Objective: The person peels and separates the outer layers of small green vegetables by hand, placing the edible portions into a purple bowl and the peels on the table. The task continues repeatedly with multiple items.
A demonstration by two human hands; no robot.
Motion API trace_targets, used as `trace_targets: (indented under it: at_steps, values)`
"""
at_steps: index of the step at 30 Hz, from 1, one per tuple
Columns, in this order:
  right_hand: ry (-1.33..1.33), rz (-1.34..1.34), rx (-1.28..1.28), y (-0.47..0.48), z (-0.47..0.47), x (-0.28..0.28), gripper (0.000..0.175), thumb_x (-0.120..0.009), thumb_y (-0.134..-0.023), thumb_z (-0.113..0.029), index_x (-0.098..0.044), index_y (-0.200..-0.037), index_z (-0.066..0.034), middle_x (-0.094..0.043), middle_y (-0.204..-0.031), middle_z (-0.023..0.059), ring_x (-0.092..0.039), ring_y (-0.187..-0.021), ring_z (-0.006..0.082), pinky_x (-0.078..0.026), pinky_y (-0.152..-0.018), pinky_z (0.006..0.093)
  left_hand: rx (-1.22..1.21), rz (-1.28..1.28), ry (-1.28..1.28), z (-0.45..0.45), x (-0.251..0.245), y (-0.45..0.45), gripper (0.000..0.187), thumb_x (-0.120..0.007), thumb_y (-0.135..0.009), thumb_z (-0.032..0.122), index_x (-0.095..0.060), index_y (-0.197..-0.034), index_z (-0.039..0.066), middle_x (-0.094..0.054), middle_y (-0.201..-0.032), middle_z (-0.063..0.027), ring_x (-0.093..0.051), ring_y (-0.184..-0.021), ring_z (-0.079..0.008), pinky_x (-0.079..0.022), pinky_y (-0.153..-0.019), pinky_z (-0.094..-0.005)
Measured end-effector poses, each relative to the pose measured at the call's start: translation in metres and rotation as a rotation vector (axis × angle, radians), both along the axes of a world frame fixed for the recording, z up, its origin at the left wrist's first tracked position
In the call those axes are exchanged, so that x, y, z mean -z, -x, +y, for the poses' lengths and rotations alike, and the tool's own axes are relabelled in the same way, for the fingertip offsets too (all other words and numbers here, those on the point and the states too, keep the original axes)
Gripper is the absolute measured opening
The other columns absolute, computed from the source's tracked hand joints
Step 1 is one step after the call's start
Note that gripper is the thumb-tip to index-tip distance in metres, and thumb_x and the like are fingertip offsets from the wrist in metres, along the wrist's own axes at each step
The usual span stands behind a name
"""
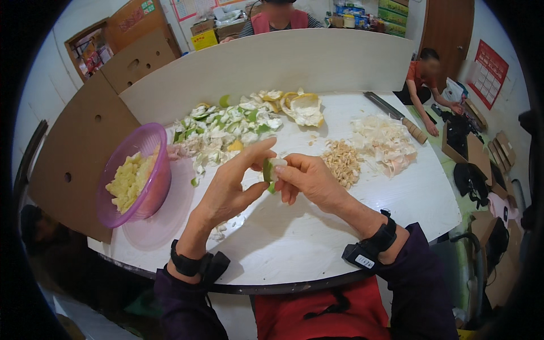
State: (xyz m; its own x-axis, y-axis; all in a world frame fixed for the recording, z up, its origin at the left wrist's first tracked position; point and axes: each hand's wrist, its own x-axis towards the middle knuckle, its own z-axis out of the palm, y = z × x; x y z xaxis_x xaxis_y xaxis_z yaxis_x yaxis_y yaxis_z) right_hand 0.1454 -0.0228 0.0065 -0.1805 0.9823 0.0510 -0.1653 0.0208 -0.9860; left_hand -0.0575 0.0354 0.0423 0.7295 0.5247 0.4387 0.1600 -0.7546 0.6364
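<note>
Between my hands is a piece of green citrus peel with white pith [269,168]. My right hand [308,176] pinches it between thumb and fingers. My left hand [238,176] is curved at the other side of the piece, its thumb and fingers apart; whether it touches the peel is unclear. Behind my hands lies a heap of green and white peel pieces [231,121], with a large yellow-skinned pomelo peel [302,109] at its right end. A pile of pale seeds [342,163] lies right of my right hand, beside a heap of thin whitish membranes [384,142].
A purple plastic basket [163,178] with yellowish pulp tilts at the left. A knife with a wrapped handle [414,130] lies at the back right. A pale board [272,59] borders the table's far edge; cardboard [80,153] stands left. One person sits beyond, another crouches at right near boxes.
</note>
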Motion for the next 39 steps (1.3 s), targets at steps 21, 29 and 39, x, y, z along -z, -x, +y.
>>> trace_targets:
  at_steps: [21, 29, 39]
  values:
    - [0.061, -0.022, -0.022, 0.004, 0.001, 0.008, 0.027, -0.057, -0.101, -0.023, -0.062, -0.094, 0.0016, -0.066, -0.079, 0.0081, -0.064, -0.061, 0.0119, -0.05, -0.053, 0.0241, -0.036, -0.112, -0.083, -0.001, 0.039, 0.0, 0.058, -0.065, -0.081, -0.012, -0.054, -0.136, 0.004, -0.065, -0.119, -0.0132, -0.069, -0.098, -0.0225, -0.055, -0.085, -0.0325]
    - [0.131, 0.14, -0.029, -0.002, 0.006, 0.012, 0.026, -0.051, -0.103, -0.021, -0.064, -0.095, 0.0006, -0.068, -0.08, 0.0109, -0.065, -0.06, 0.0163, -0.053, -0.056, 0.0278, -0.107, -0.145, -0.157, 0.001, 0.039, 0.001, 0.029, -0.068, -0.087, 0.0, -0.065, -0.116, 0.002, -0.066, -0.102, -0.0125, -0.069, -0.083, -0.0238, -0.054, -0.069, -0.0305]
    - [0.02, 0.001, 0.087, 0.0, 0.005, 0.01, 0.018, -0.057, -0.1, -0.015, -0.062, -0.108, -0.0001, -0.066, -0.082, 0.0084, -0.065, -0.063, 0.012, -0.053, -0.056, 0.0248, -0.042, -0.257, 0.596, -0.002, 0.04, 0.001, 0.028, -0.056, -0.096, -0.001, -0.055, -0.124, 0.0, -0.062, -0.083, -0.0019, -0.062, -0.071, -0.009, -0.051, -0.061, -0.0214]
